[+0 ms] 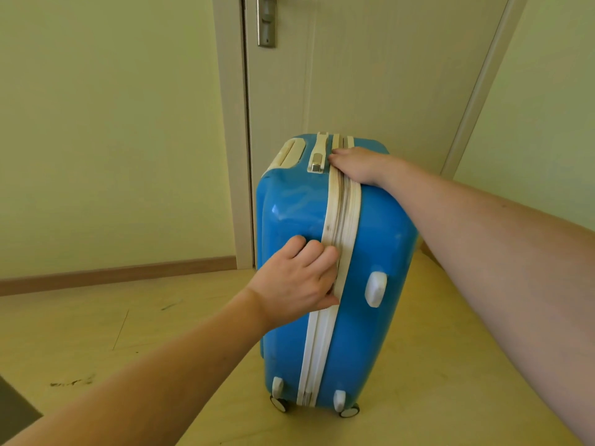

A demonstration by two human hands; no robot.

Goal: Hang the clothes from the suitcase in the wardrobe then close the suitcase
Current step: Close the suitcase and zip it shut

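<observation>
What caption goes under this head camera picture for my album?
Blue suitcase upright on its wheels by a door, left hand at its zipper seam, right hand on top.
</observation>
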